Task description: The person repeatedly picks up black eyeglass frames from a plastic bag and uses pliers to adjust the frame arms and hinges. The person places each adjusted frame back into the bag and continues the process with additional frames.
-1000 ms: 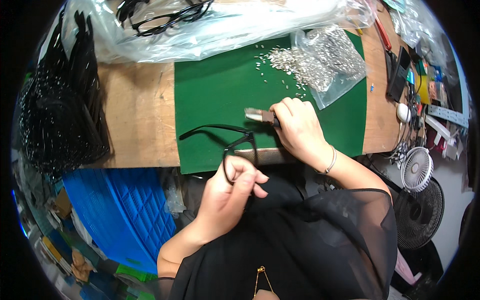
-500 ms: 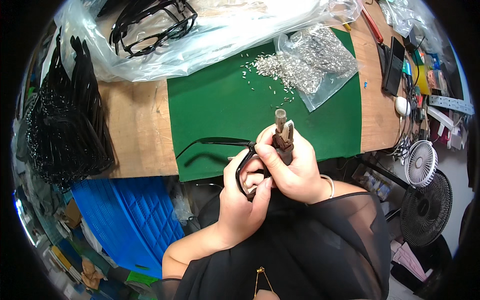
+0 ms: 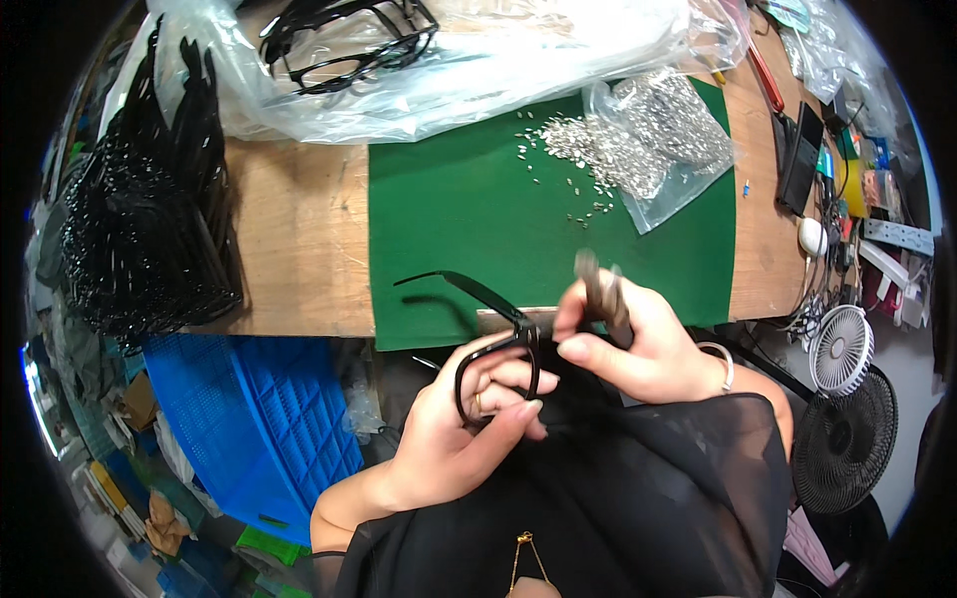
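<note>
Black glasses frame [image 3: 522, 333] first: it is in our left hand [image 3: 449, 444], at the near edge of the green mat [image 3: 449, 219]. Our left fingers are curled around the near part, thumb towards us, with some fingers showing through the rim; we cannot tell whether any pass through it. One temple arm [image 3: 478, 289] points far and left over the mat, unheld, which probably leaves the hinge corner exposed to the right hand [image 3: 658, 349].

That hand has its fingers wrapped around a pliers-like tool [image 3: 608, 299], its blurred tip pointing away from us. The tool is apart from the frame; perhaps we carry it in the palm so that thumb and forefinger have some freedom. We cannot tell whether those two fingertips pinch anything.

At the far right of the mat, small silvery pieces [image 3: 576, 143] spill beside a clear bag [image 3: 653, 204], likely put within reach of the right hand. More black frames [image 3: 349, 70] lie on plastic sheeting [image 3: 498, 95] at the far left, and a bundle of slim black parts [image 3: 150, 229] sits left, seemingly to spare the mat.
</note>
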The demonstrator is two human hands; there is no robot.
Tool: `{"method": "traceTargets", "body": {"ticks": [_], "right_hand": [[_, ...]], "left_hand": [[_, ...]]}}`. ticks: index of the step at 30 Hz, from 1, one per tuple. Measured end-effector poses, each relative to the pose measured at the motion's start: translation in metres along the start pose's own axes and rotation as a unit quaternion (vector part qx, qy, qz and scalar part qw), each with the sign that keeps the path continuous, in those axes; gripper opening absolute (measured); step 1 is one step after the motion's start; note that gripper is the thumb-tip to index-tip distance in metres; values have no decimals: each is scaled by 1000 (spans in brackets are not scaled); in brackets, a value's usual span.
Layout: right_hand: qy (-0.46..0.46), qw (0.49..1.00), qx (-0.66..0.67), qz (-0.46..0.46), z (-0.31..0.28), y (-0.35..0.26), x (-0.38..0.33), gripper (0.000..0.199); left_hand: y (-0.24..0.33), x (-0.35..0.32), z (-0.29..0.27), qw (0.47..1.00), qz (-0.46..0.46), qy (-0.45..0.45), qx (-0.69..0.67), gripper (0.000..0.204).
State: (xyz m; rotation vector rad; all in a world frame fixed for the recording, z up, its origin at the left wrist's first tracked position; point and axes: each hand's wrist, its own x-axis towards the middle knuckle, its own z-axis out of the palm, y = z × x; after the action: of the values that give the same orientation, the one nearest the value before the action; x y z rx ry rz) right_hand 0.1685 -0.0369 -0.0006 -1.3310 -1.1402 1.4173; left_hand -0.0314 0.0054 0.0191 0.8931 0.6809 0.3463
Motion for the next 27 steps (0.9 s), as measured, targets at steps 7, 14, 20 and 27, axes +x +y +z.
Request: {"method": "traceTargets", "body": {"ticks": [7, 14, 20, 27], "right_hand": [[-177, 950, -245, -78, -7, -7, 5, 23], [-204, 916, -294, -180, -13, -5, 14, 27], [-102, 894, -355, -253, -9, 14, 12, 23], [-80, 915, -339, -204, -11, 17, 12, 24]], "left_hand": [[6, -17, 0, 999, -15, 2, 37, 40], [7, -14, 0, 930, 89, -10, 358, 34], [5, -2, -4, 899, 142, -37, 413, 28], [5, 13, -22, 859, 175, -55, 478, 29]]}}
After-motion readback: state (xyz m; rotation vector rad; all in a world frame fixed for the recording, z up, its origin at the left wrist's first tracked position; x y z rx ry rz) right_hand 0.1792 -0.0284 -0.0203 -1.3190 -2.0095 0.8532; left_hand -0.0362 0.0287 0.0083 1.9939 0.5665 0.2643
